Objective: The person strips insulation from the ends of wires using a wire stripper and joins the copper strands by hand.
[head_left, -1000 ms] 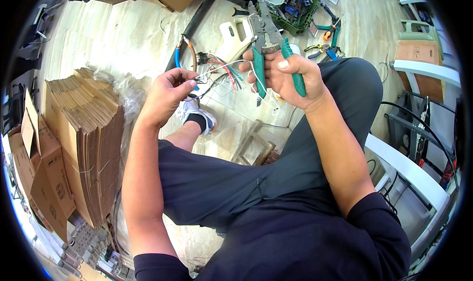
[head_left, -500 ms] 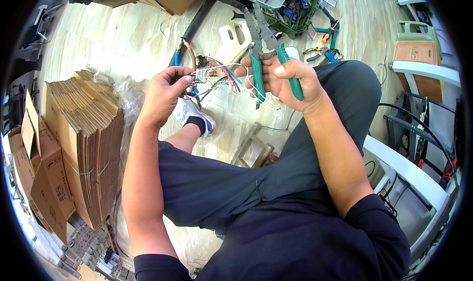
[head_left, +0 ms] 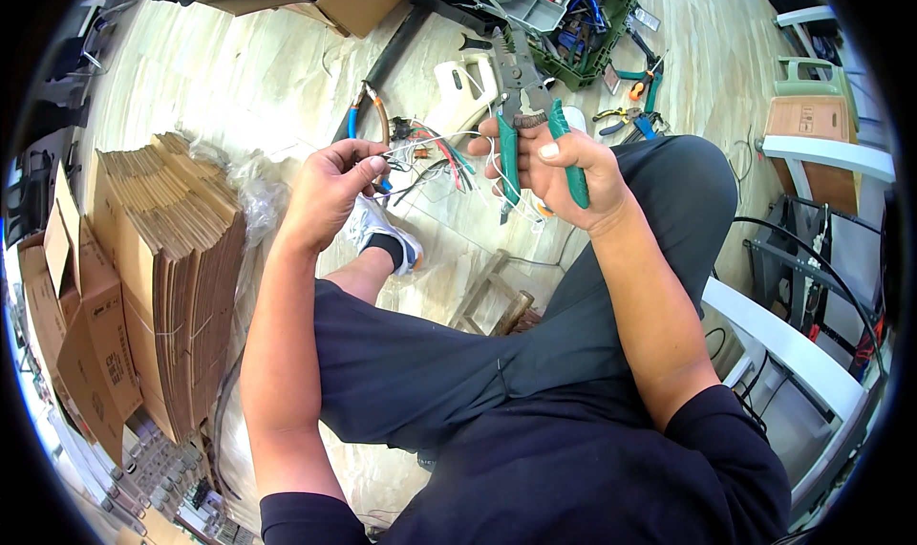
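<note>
My left hand (head_left: 332, 190) pinches a thin white wire (head_left: 425, 144) between thumb and fingers. That wire runs across towards my right hand (head_left: 587, 168), which is closed round wire strippers (head_left: 522, 77) with green handles, their jaws pointing away from me. Between the two hands hangs a loose bundle of thin wires (head_left: 454, 158) in red, green, white and black. Part of the bundle is hidden behind my left fingers. Behind the bundle, a thick black cable (head_left: 392, 43) shows blue and brown cores at its end.
A green toolbox (head_left: 611, 29) full of tools stands open at the far side, with pliers (head_left: 630, 120) on the floor beside it. Stacked flat cardboard (head_left: 177, 287) is at my left, a white chair frame (head_left: 793, 344) at my right. A small wooden stool (head_left: 487, 297) sits between my legs.
The whole view has shifted slightly, so the surroundings sit lower and further right. Both hands keep their hold on the wire and the wire strippers.
</note>
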Available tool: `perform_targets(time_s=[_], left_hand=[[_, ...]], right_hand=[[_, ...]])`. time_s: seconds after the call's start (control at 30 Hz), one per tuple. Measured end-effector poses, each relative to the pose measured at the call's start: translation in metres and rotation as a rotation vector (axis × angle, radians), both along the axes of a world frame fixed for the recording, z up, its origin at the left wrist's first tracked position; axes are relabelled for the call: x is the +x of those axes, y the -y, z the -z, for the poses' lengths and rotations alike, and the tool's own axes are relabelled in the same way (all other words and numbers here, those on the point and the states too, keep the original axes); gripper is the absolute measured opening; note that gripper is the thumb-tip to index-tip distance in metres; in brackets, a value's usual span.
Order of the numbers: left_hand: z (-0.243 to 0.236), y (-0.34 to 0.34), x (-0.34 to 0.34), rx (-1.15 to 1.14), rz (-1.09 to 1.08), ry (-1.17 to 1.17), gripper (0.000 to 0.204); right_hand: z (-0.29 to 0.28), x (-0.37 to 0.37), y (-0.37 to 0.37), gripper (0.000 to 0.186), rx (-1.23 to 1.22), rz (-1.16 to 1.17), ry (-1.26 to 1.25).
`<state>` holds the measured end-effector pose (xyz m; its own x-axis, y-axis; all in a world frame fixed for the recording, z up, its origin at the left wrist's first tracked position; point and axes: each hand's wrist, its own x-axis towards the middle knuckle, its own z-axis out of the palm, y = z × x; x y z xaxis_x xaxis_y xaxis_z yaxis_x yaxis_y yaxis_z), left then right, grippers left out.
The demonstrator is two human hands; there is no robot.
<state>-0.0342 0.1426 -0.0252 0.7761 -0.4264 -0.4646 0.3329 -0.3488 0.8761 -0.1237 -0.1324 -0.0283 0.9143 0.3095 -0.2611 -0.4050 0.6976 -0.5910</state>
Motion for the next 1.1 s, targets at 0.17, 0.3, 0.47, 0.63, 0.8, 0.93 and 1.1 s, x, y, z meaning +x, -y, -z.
perform_targets(time_s=[0.17,0.3,0.47,0.63,0.8,0.93,1.1], left_hand=[[-0.001,0.0,0.0,0.008,-0.015,-0.018,0.025],[-0.001,-0.001,0.001,0.02,-0.029,0.017,0.025],[0.0,-0.002,0.001,0.028,-0.042,0.002,0.025],[0.0,-0.002,0.002,0.033,-0.039,-0.007,0.026],[0.0,-0.004,0.003,0.034,-0.021,-0.002,0.029],[0.002,-0.005,0.002,-0.013,-0.02,-0.022,0.031],[0.004,-0.005,0.005,-0.018,-0.007,-0.033,0.03]], right_hand=[[0.0,0.001,0.0,0.053,-0.012,0.016,0.0],[-0.004,0.001,0.0,0.052,-0.071,0.009,0.011],[-0.001,0.0,0.0,0.051,-0.104,0.018,0.01],[0.001,0.002,-0.001,0.063,-0.218,0.039,0.013],[0.004,0.003,-0.001,0.058,-0.279,0.117,-0.01],[0.008,0.004,0.0,0.054,-0.271,0.16,-0.075],[0.007,0.007,-0.001,0.052,-0.371,0.239,-0.14]])
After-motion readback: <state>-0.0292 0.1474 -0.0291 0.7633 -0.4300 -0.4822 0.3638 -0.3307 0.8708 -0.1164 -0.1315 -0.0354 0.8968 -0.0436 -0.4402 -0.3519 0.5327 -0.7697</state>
